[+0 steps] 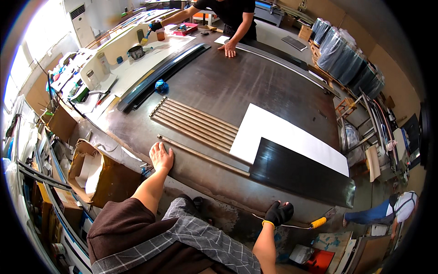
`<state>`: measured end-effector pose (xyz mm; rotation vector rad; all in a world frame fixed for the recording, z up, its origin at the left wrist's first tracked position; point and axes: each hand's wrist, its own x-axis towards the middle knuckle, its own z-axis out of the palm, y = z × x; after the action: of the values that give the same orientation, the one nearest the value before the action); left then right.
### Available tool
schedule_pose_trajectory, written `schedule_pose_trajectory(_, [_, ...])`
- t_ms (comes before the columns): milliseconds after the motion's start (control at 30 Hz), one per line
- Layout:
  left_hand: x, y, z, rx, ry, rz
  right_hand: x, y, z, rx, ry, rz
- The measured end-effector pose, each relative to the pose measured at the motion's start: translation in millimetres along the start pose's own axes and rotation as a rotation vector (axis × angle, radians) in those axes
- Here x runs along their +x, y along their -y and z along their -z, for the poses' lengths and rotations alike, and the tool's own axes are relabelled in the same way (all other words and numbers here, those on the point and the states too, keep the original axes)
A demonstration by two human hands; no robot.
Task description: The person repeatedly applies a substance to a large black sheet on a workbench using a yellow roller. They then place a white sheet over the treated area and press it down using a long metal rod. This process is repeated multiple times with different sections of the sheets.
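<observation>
Lit strongly from windows (pixel 40 27) at upper left, burnt out to white there; dimmer toward lower right. Streaked with soft glare across the dark tabletop (pixel 205 91), glossy on the black sheet (pixel 299 171). Sharp at centre, bowed and softer toward the rim, black in the corners.

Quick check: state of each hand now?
Left hand: open, resting on the dark table, nothing visibly held.
Right hand: gloved and curled; whether it grips the yellow-handled tool cannot be told.
</observation>
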<state>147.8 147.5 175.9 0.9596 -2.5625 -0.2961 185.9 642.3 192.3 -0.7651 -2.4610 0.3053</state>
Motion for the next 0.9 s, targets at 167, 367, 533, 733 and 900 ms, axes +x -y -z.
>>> schedule_pose_trajectory(167, [0.6, -1.4, 1.0, -0.003, 0.01, 0.001, 1.3, 0.8, 1.7, -0.017, 0.017, -0.01])
schedule_pose_trajectory(367, [0.5, -1.5, 0.9, 0.002, 0.004, -0.005, 1.5, 2.9, 3.5, -0.004, 0.014, -0.015])
schedule_pose_trajectory(533, [0.0, -2.6, 1.4, 0.003, 0.009, -0.001, 2.1, 2.5, 4.1, 0.005, 0.007, -0.015])
schedule_pose_trajectory(733, [0.2, 2.4, -0.4, 0.001, -0.009, -0.009, 0.6, 6.3, 6.7, 0.011, -0.006, 0.008])
schedule_pose_trajectory(900, [3.5, -6.7, 6.4, 0.015, 0.046, 0.001, 0.1, 4.2, 8.6, 0.001, -0.034, 0.028])
